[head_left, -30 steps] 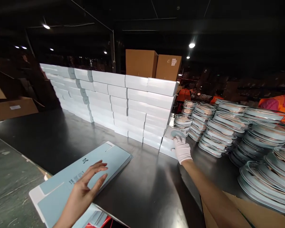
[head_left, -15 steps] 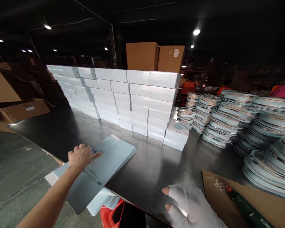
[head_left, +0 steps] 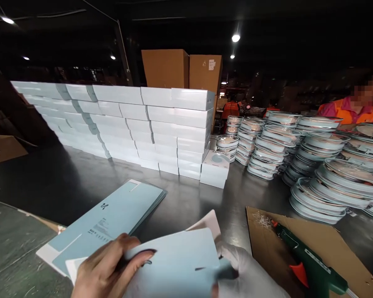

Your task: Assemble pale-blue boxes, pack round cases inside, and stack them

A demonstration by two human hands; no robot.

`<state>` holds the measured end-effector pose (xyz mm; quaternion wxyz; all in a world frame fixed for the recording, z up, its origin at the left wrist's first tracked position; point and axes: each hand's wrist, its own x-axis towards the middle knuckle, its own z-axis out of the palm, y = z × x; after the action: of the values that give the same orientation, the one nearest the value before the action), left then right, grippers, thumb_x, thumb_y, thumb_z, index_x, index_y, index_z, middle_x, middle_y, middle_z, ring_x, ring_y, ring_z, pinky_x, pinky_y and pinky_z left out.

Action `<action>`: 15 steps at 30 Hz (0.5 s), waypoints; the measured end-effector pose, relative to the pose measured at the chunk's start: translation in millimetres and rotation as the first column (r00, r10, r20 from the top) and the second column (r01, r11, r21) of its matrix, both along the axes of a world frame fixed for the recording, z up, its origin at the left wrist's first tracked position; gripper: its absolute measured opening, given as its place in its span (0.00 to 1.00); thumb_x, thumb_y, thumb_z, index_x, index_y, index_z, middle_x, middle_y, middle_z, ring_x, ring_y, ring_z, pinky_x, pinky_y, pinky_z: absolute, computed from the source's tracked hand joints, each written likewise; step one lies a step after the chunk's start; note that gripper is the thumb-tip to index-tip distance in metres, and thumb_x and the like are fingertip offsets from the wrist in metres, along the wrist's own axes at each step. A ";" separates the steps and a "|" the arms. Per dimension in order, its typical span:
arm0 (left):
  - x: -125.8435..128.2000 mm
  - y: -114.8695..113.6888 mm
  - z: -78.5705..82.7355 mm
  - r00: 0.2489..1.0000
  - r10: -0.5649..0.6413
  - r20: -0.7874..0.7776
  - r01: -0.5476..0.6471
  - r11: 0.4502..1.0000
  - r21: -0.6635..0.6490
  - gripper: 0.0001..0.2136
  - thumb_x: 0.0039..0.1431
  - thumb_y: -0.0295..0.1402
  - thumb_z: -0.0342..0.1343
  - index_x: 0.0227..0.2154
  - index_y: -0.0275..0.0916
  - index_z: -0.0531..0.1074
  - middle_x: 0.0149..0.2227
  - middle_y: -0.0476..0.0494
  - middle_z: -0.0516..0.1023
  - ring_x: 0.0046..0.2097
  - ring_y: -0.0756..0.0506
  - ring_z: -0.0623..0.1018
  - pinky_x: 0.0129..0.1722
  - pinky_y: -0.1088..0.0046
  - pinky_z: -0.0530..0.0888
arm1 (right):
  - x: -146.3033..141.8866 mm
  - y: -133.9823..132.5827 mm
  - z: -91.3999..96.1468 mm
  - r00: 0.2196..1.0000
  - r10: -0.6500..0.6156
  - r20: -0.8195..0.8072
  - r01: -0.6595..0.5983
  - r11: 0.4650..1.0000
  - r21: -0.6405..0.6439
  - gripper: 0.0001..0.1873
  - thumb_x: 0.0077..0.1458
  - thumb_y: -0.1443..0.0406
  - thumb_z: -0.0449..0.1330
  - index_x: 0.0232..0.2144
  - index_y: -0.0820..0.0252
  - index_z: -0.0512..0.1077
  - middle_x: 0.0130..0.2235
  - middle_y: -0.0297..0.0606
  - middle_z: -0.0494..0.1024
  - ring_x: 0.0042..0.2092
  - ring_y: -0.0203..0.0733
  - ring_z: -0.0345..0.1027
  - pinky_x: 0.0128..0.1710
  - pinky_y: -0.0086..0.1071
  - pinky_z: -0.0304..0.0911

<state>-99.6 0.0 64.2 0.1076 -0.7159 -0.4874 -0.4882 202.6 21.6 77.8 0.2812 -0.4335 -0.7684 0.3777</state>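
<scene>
The left hand (head_left: 107,271) and the gloved right hand (head_left: 247,275) hold a flat carton blank (head_left: 174,265) between them, fingers of each on its edges. Just left of the left fingers, a stack of flat blanks (head_left: 112,215) lies on the table (head_left: 65,182), partly over its near edge. Right of the right fingers, a glue gun (head_left: 307,258) lies on a cardboard sheet (head_left: 335,240). Beyond the fingers, well apart, a wall of stacked boxes (head_left: 127,124) runs across the table; one lone box (head_left: 216,167) stands against its right end. Right of that, stacks of round coils (head_left: 301,153) crowd the table. Behind the wall stand two cardboard cartons (head_left: 180,68).
</scene>
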 end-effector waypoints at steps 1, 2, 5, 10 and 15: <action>2.3 -0.8 -7.6 0.999 -0.043 0.027 0.045 0.995 -0.086 0.08 0.63 0.45 0.64 0.41 0.52 0.77 0.34 0.52 0.86 0.31 0.42 0.86 0.31 0.75 0.79 | 7.4 -2.1 2.1 0.991 0.088 -0.102 -0.109 0.968 -0.226 0.14 0.55 0.53 0.66 0.39 0.54 0.80 0.37 0.33 0.84 0.37 0.45 0.79 0.36 0.29 0.71; 5.2 -1.7 -15.3 0.994 -0.104 0.046 0.111 0.977 -0.180 0.14 0.60 0.44 0.67 0.48 0.53 0.78 0.41 0.49 0.88 0.39 0.40 0.87 0.38 0.75 0.81 | 13.6 -4.3 5.2 0.973 0.129 -0.190 -0.190 0.918 -0.348 0.17 0.55 0.49 0.66 0.38 0.54 0.82 0.36 0.33 0.84 0.37 0.45 0.79 0.37 0.30 0.71; 18.7 -4.2 -30.8 0.940 -0.320 0.117 0.339 0.845 -0.414 0.36 0.48 0.39 0.74 0.63 0.56 0.73 0.58 0.44 0.83 0.53 0.33 0.84 0.51 0.67 0.82 | 23.4 -10.6 16.2 0.979 0.137 -0.153 -0.179 0.936 -0.303 0.14 0.58 0.52 0.64 0.40 0.50 0.83 0.39 0.32 0.84 0.42 0.46 0.79 0.44 0.32 0.72; 35.6 8.4 -15.3 0.791 -0.419 0.445 0.611 0.558 -0.562 0.30 0.51 0.39 0.72 0.58 0.58 0.78 0.50 0.46 0.88 0.48 0.32 0.87 0.45 0.64 0.85 | 28.1 -8.8 25.7 0.963 -0.258 0.075 0.204 0.885 0.418 0.16 0.61 0.61 0.64 0.51 0.42 0.76 0.46 0.35 0.84 0.43 0.46 0.82 0.43 0.34 0.78; 46.6 44.0 -7.1 0.683 -0.268 0.680 0.653 0.641 -0.403 0.19 0.63 0.46 0.62 0.53 0.46 0.80 0.50 0.39 0.86 0.53 0.34 0.84 0.53 0.60 0.82 | 31.9 4.3 18.5 0.894 -0.399 -0.206 0.435 0.658 0.615 0.41 0.69 0.53 0.55 0.76 0.46 0.41 0.77 0.40 0.44 0.75 0.58 0.44 0.71 0.55 0.53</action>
<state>-53.0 44.0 57.0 -0.4166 -0.6362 -0.4166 -0.4982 234.5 25.9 96.3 0.5120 -0.4637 -0.7226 0.0259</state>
